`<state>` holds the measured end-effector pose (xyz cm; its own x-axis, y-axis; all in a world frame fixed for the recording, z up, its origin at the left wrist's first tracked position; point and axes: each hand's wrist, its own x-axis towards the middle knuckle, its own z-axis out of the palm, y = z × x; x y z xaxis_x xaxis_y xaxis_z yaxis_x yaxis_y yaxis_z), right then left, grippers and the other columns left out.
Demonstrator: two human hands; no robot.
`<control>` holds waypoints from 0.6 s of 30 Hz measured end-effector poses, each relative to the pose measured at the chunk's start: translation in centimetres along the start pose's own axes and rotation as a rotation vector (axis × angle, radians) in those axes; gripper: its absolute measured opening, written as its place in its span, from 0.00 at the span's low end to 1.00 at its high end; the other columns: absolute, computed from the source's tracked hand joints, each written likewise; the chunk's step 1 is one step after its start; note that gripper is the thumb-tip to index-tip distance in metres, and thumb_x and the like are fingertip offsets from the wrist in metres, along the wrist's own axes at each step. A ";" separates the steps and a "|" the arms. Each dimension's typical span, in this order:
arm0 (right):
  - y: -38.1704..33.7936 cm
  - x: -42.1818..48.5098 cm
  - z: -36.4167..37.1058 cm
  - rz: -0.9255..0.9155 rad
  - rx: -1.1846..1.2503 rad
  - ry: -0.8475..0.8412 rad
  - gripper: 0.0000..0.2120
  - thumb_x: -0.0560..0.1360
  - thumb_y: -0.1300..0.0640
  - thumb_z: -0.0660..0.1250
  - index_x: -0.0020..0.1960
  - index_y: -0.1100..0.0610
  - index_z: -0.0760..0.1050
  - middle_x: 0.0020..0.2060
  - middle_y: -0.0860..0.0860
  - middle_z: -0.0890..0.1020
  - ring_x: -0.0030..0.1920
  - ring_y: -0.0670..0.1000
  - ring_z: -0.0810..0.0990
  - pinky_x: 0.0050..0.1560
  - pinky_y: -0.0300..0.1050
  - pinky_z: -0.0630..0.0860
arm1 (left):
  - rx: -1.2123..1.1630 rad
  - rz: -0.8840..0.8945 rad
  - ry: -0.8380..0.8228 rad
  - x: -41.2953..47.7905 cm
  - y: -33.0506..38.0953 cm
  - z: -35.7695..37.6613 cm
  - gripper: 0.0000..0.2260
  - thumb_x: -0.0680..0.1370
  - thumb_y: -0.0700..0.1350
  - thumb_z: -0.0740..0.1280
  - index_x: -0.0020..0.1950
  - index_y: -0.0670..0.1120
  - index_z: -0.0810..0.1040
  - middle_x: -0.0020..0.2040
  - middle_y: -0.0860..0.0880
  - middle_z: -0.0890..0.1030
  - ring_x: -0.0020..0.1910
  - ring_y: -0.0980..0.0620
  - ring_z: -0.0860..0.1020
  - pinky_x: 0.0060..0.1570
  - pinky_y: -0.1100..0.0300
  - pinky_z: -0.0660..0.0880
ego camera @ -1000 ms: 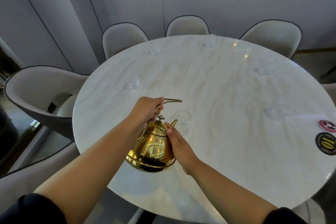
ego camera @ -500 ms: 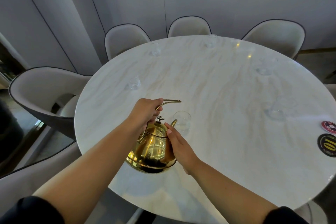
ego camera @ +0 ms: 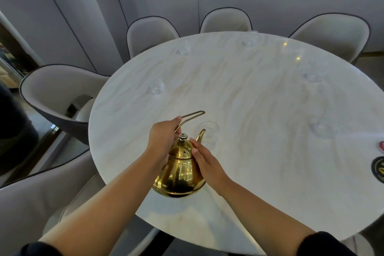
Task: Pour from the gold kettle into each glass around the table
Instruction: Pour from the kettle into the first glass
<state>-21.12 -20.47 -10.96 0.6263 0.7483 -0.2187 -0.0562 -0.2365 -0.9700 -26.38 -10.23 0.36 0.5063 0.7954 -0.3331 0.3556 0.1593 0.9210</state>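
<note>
Gripping the kettle (ego camera: pixel 179 172) handle, the left hand (ego camera: pixel 162 141) sits at its ten o'clock; the open right hand (ego camera: pixel 204 161) rests flat at three o'clock, spout by a glass (ego camera: pixel 208 133).

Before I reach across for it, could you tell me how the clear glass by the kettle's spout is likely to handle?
The clear glass looks thin-walled, so probably light and fragile. It stands upright on polished marble table, so a nudge from the gold kettle spout would likely slide it, perhaps tip it. Its smooth sides may be slippery; I can't tell whether it holds liquid.
</note>
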 end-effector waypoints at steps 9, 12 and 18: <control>2.2 -0.4 -0.7 -0.168 -0.144 0.023 0.21 0.78 0.43 0.55 0.71 0.41 0.65 0.71 0.44 0.69 0.71 0.45 0.66 0.72 0.51 0.65 | -0.161 0.128 0.084 -2.2 -3.7 -0.2 0.21 0.77 0.47 0.66 0.26 0.44 0.65 0.27 0.47 0.63 0.24 0.55 0.59 0.29 0.62 0.60; 2.0 -1.2 -0.6 -0.221 -0.216 0.044 0.23 0.78 0.43 0.55 0.72 0.43 0.65 0.72 0.45 0.68 0.73 0.44 0.64 0.73 0.51 0.63 | -0.210 0.156 0.084 -3.2 -4.3 -0.6 0.21 0.78 0.47 0.66 0.26 0.44 0.66 0.27 0.47 0.63 0.24 0.55 0.60 0.30 0.61 0.60; 0.7 -4.7 0.9 -0.226 -0.181 0.136 0.21 0.77 0.41 0.56 0.70 0.38 0.66 0.70 0.41 0.69 0.72 0.43 0.65 0.73 0.52 0.64 | -0.221 0.231 -0.029 -5.4 -4.0 -2.5 0.21 0.77 0.48 0.66 0.26 0.44 0.67 0.26 0.48 0.64 0.22 0.57 0.61 0.28 0.66 0.63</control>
<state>-24.80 -23.56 -10.74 0.7057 0.7080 0.0284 0.2283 -0.1893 -0.9550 -32.53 -13.67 -1.06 0.5768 0.8090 -0.1131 0.0513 0.1023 0.9934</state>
